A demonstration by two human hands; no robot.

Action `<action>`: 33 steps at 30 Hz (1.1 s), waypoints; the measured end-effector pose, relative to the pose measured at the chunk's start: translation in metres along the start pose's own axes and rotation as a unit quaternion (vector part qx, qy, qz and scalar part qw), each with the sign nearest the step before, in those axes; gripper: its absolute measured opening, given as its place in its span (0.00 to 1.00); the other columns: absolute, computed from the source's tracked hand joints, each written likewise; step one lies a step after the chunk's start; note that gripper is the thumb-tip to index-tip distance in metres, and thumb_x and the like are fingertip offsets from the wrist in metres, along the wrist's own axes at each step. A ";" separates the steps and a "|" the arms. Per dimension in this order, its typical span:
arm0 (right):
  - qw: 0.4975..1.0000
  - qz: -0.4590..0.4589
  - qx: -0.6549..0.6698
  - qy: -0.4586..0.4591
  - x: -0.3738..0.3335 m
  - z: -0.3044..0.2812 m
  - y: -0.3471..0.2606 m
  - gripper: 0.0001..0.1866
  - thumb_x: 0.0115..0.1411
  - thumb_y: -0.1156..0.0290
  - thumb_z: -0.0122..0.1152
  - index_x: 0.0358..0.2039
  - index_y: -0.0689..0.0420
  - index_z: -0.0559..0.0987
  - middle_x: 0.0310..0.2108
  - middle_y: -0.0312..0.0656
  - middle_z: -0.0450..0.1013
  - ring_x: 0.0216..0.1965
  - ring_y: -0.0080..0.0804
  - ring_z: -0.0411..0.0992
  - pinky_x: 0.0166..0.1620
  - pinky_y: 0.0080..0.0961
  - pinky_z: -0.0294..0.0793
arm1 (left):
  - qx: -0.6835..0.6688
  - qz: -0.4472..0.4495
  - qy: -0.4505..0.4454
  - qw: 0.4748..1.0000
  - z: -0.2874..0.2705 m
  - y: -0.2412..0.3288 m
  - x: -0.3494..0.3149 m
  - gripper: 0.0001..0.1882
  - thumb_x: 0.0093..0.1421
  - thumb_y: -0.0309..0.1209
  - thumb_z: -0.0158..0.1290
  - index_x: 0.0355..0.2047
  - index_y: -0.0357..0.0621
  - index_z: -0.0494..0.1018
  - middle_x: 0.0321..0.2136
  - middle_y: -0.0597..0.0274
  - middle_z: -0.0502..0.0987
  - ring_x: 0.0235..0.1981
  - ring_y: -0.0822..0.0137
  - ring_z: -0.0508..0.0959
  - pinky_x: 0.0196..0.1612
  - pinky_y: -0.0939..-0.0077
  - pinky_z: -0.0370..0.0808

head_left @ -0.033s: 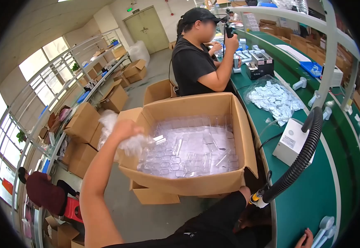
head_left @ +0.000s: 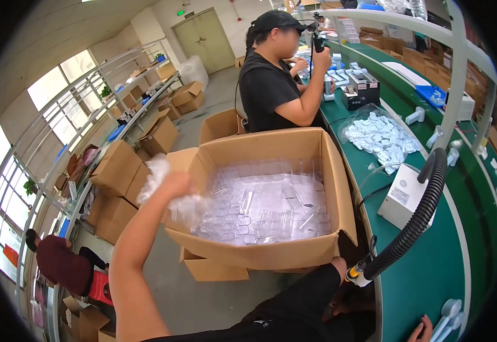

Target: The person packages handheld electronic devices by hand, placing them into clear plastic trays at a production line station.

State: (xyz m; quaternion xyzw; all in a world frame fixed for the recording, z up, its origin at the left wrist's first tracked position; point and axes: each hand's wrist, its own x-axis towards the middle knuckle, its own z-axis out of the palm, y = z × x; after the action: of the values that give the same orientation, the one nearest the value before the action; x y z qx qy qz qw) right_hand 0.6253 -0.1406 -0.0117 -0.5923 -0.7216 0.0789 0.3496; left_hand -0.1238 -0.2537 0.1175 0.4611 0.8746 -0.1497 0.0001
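Left hand [head_left: 179, 185] grasps plastic film [head_left: 188, 211], slanting upper-left to lower-right — central carton [head_left: 260, 257] holds clear pieces [head_left: 244, 221]; right hand [head_left: 422, 330], lower right — grip unclear.

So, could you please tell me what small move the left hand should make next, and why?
Probably ease the crumpled film outward: the left hand holds it at the left side of the open cardboard box, where it seems to overlap the edge beside the clear plastic pieces.

Carton [head_left: 260, 255]: open from above | left: left hand [head_left: 177, 185] and plastic film [head_left: 188, 210] (crumpled) block entry | right: black hose [head_left: 411, 225] arches over bench [head_left: 425, 273] | far: person [head_left: 274, 80] in the way
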 end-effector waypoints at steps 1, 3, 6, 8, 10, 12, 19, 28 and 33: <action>1.000 -0.005 0.009 0.000 0.002 0.002 0.000 0.09 0.61 0.76 0.56 0.41 0.65 0.79 0.39 0.50 0.77 0.40 0.41 0.76 0.47 0.30 0.75 | 0.070 0.052 -0.038 0.995 0.028 -0.005 -0.001 0.09 0.51 0.38 0.54 0.26 0.49 0.80 0.28 0.52 0.80 0.32 0.50 0.80 0.35 0.58 0.76; 1.000 -0.006 0.013 0.004 0.003 0.002 -0.001 0.09 0.61 0.76 0.56 0.40 0.65 0.79 0.39 0.50 0.77 0.40 0.41 0.76 0.47 0.30 0.75 | 0.147 0.121 -0.085 0.978 0.077 -0.008 0.001 0.06 0.51 0.31 0.53 0.27 0.46 0.79 0.29 0.53 0.80 0.34 0.50 0.81 0.35 0.58 0.78; 1.000 -0.011 0.008 0.009 0.000 -0.001 -0.002 0.09 0.61 0.76 0.56 0.40 0.65 0.79 0.40 0.50 0.77 0.41 0.41 0.76 0.48 0.30 0.74 | 0.131 0.022 -0.062 0.989 0.097 0.014 -0.006 0.11 0.50 0.24 0.52 0.36 0.40 0.77 0.37 0.51 0.80 0.40 0.50 0.81 0.37 0.56 0.78; 0.999 0.002 0.039 0.004 -0.002 -0.002 0.002 0.10 0.61 0.75 0.56 0.41 0.65 0.79 0.40 0.50 0.77 0.41 0.42 0.75 0.49 0.30 0.74 | 0.130 0.015 -0.068 0.989 0.102 0.018 0.003 0.12 0.51 0.24 0.51 0.37 0.40 0.77 0.38 0.51 0.80 0.41 0.51 0.80 0.38 0.56 0.78; 0.999 0.007 0.035 0.003 -0.003 -0.002 0.003 0.10 0.61 0.75 0.56 0.41 0.65 0.79 0.40 0.50 0.77 0.41 0.42 0.75 0.49 0.30 0.74 | 0.131 -0.002 -0.075 0.988 0.108 0.016 0.007 0.12 0.52 0.24 0.50 0.37 0.40 0.76 0.38 0.50 0.79 0.42 0.51 0.80 0.39 0.56 0.78; 0.999 0.015 0.030 0.003 -0.002 -0.002 0.002 0.10 0.62 0.75 0.55 0.41 0.65 0.79 0.40 0.50 0.77 0.42 0.42 0.75 0.49 0.31 0.73 | -0.011 -0.049 0.016 0.999 0.110 0.018 0.013 0.11 0.54 0.26 0.50 0.37 0.40 0.77 0.39 0.50 0.79 0.43 0.52 0.79 0.40 0.55 0.78; 1.000 0.020 0.021 0.004 -0.001 -0.002 0.000 0.09 0.61 0.76 0.56 0.41 0.64 0.79 0.40 0.49 0.77 0.41 0.42 0.75 0.48 0.31 0.74 | 0.027 -0.015 -0.057 0.998 0.051 0.019 0.011 0.11 0.52 0.32 0.54 0.36 0.47 0.78 0.39 0.51 0.78 0.42 0.49 0.78 0.44 0.57 0.77; 0.999 0.023 0.043 0.001 0.001 0.001 0.002 0.09 0.61 0.76 0.55 0.41 0.65 0.79 0.40 0.49 0.77 0.40 0.41 0.75 0.47 0.30 0.74 | -0.055 0.017 0.131 0.990 0.044 -0.019 0.004 0.09 0.50 0.33 0.56 0.30 0.45 0.78 0.33 0.50 0.78 0.38 0.49 0.77 0.41 0.57 0.74; 0.998 0.035 0.043 0.007 -0.001 -0.002 -0.002 0.10 0.61 0.76 0.56 0.41 0.66 0.79 0.40 0.49 0.77 0.40 0.40 0.75 0.47 0.29 0.74 | -0.052 0.045 0.290 0.954 -0.003 -0.007 -0.013 0.08 0.46 0.27 0.55 0.30 0.43 0.75 0.33 0.56 0.76 0.38 0.51 0.76 0.38 0.59 0.74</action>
State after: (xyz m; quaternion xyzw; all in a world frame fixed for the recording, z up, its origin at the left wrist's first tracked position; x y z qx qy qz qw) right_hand 0.6252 -0.1428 -0.0099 -0.6024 -0.6937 0.1179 0.3768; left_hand -0.1218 -0.2676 0.1242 0.5226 0.8220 0.0368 -0.2231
